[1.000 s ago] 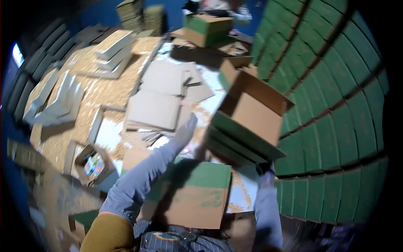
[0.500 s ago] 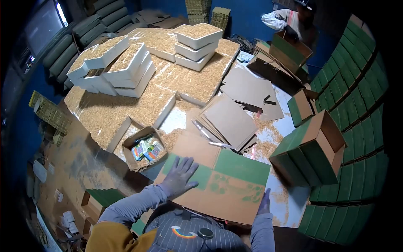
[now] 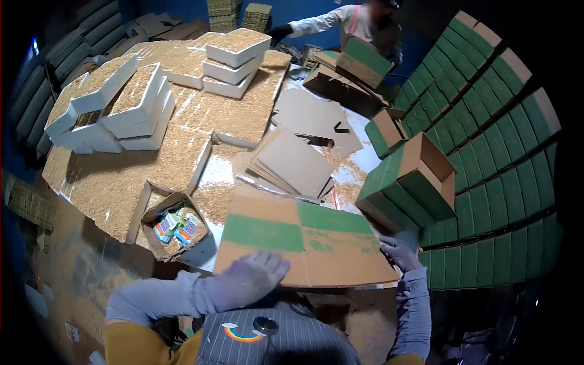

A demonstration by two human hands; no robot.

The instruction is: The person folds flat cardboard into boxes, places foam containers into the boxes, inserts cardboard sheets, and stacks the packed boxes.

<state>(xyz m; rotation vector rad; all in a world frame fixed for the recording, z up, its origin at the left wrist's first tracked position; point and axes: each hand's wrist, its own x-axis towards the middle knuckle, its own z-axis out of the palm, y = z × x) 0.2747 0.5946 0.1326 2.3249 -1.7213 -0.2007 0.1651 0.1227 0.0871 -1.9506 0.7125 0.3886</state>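
Note:
A flat, folded cardboard carton [image 3: 340, 264] with green bands and printed marks lies on the table right in front of me. My left hand [image 3: 254, 277], gloved and slightly blurred, rests on its near left edge with the fingers stretched out. At the carton's right edge is my right hand [image 3: 401, 254], also gloved, its fingers bent around the border. Just beyond the carton sits a stack of plain cardboard sheets [image 3: 298, 161].
Left of the carton, an open box [image 3: 204, 237] holds small colourful packets. White trays [image 3: 237, 56] stand stacked on a bed of golden shavings [image 3: 188, 137]. Open green-brown boxes [image 3: 401, 182] are at the right, before a wall of green boxes [image 3: 480, 201]. A co-worker [image 3: 371, 30] stands at the back.
My view has shifted right. My left hand has slid from the carton's green band to its near edge; my right hand is farther up its right side. The co-worker's arm now reaches out leftward.

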